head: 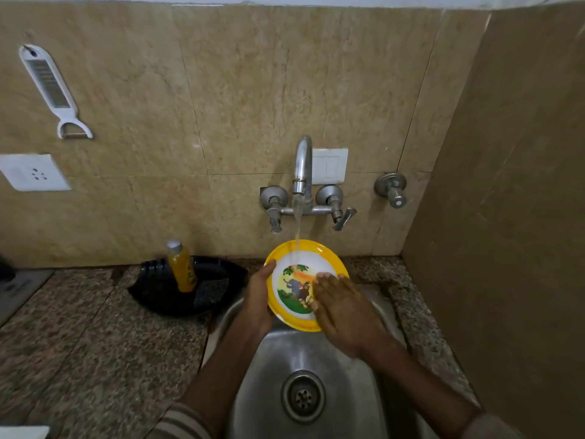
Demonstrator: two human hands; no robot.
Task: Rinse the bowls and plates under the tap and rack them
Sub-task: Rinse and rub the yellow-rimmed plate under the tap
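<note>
a yellow-rimmed plate (pixel 297 264) is gripped at its edge by the left hand (pixel 258 299) under the running tap (pixel 302 166). its face is touched by the flat, straight-fingered right hand (pixel 340 307).

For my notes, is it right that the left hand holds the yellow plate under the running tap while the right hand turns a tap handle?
Not quite: the head view shows the right hand resting flat on the yellow plate, not on a tap handle. The rest is right.

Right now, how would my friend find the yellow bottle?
Start at the steel sink and look just left to the black tray on the counter. The bottle stands upright in it, beside a dark scrub pad. It alone there is bright yellow, with a silver cap.
</note>
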